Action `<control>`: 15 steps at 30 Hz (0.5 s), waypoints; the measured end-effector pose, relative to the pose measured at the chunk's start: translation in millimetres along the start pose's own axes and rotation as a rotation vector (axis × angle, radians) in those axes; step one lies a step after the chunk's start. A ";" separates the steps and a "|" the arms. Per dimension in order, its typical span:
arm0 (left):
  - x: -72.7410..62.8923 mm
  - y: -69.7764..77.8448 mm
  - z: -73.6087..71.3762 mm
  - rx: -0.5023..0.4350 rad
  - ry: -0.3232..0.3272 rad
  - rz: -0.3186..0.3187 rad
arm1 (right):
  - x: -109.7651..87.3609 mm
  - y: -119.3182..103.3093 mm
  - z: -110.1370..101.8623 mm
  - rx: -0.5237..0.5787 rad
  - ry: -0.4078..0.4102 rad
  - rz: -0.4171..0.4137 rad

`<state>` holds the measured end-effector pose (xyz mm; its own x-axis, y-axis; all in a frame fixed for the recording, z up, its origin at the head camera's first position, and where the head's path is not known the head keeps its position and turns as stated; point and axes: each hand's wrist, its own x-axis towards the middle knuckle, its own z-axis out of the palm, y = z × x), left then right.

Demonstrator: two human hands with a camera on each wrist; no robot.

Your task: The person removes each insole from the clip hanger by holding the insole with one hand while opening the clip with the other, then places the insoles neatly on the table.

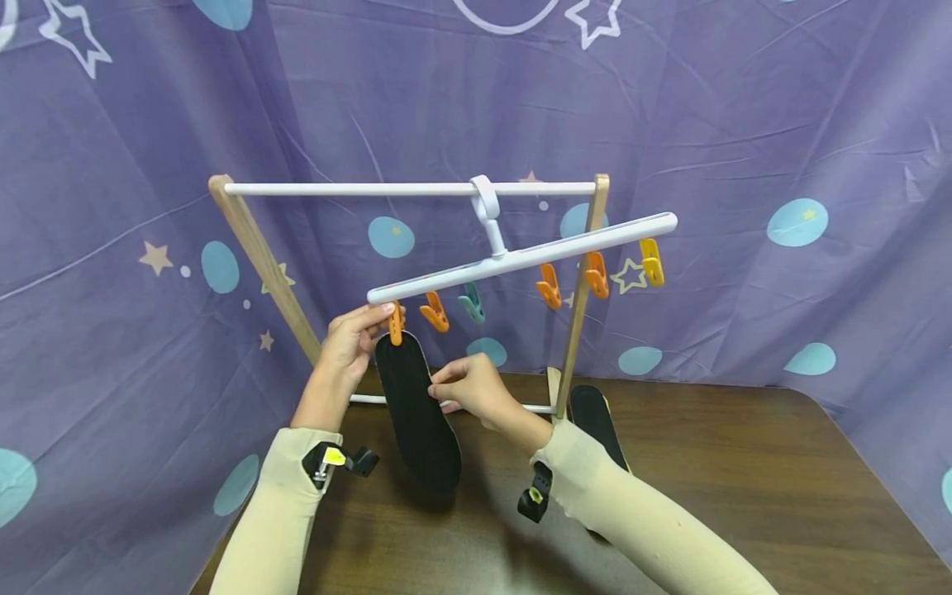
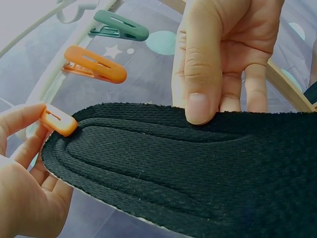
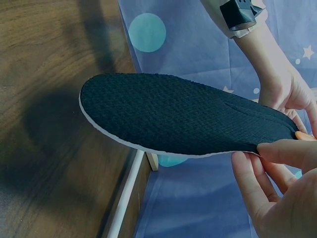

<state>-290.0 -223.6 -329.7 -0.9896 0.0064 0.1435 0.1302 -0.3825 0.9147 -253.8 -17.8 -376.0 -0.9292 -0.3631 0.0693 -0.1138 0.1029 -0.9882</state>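
A black shoe insole [image 1: 418, 413] hangs below the left end of a white clip hanger [image 1: 521, 258], its narrow heel end uppermost. An orange clip [image 2: 58, 120] sits at that heel end. My left hand [image 1: 348, 339] pinches this clip between thumb and finger, beside the insole's tip. Lower down, my right hand [image 1: 476, 388] pinches the insole's right edge, the thumb [image 2: 200, 99] on its black face in the left wrist view. A pale rim shows along the insole's edge in the right wrist view. The clip's jaws are partly hidden by the insole and fingers.
The hanger tilts, left end low, on the white rail [image 1: 357, 189] of a wooden-sided stand [image 1: 264, 256]. Other clips hang from it: orange [image 1: 435, 311], green [image 1: 472, 303] and yellow [image 1: 651, 263] among them. A second black insole [image 1: 595, 417] lies on the brown table [image 1: 714, 463], partly behind my right sleeve.
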 end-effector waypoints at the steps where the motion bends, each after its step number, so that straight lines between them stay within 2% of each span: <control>1: 0.1 -0.2 -0.2 0.001 -0.001 -0.001 | 0.0 0.4 0.0 0.000 -0.001 0.000; 15: 1.4 -1.4 -0.8 0.002 -0.010 -0.001 | -1.2 2.4 -1.7 -0.016 -0.003 -0.005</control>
<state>-291.6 -223.8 -331.1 -0.9891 0.0155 0.1464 0.1296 -0.3806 0.9156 -253.6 -15.6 -378.3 -0.9276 -0.3663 0.0736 -0.1240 0.1158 -0.9855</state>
